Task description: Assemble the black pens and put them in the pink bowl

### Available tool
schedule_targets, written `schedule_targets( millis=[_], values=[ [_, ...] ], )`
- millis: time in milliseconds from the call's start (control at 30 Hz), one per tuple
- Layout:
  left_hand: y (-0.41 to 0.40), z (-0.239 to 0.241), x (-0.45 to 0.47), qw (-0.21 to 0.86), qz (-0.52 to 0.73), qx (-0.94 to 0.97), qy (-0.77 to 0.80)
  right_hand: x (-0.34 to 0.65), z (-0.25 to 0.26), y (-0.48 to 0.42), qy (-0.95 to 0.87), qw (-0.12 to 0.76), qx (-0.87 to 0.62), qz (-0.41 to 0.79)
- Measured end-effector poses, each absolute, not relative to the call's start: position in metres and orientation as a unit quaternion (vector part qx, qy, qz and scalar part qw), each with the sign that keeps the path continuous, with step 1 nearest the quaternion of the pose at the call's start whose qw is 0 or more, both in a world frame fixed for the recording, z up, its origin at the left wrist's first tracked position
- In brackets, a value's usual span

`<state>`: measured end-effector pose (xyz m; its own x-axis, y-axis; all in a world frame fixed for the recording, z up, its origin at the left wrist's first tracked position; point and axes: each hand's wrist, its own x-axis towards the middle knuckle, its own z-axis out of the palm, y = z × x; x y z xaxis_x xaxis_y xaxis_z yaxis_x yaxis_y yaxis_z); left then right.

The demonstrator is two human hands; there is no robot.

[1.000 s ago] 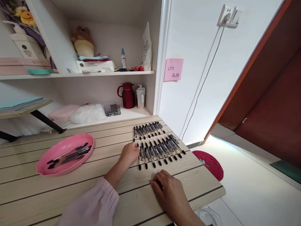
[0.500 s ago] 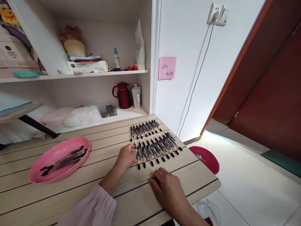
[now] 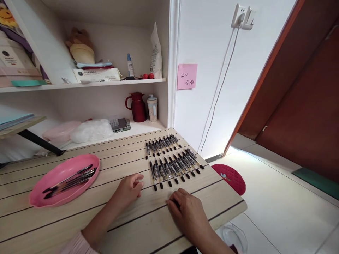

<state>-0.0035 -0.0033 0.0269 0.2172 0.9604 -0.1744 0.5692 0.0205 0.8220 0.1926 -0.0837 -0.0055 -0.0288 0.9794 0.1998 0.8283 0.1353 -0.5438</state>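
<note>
I see shelves (image 3: 163, 102) behind the table (image 3: 127, 229), far left; a pink dish (image 3: 60, 169) sits left. My right hand (image 3: 186, 211) rests folded, contents hidden; my left hand (image 3: 129, 188) is loosely curled, free, near the pens (image 3: 176, 169). They lie right in 2 rows, long axes roughly near-to-far, the nearer row's black ends pointing near.
</note>
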Motion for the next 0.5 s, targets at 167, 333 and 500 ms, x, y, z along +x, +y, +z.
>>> schedule_targets(
  millis=[167, 333, 500],
  values=[
    [-0.026, 0.028, -0.032, 0.322, 0.199, 0.735, 0.563, 0.193, -0.006, -0.083, -0.704, 0.27, -0.642, 0.137],
    [-0.046, 0.022, -0.067, 0.19, 0.165, 0.79, 0.56, 0.191, -0.005, -0.084, -0.707, 0.269, -0.641, 0.133],
    [-0.051, 0.02, -0.116, 0.114, 0.144, 0.784, 0.593, 0.191, -0.005, -0.085, -0.708, 0.265, -0.643, 0.123]
  ],
)
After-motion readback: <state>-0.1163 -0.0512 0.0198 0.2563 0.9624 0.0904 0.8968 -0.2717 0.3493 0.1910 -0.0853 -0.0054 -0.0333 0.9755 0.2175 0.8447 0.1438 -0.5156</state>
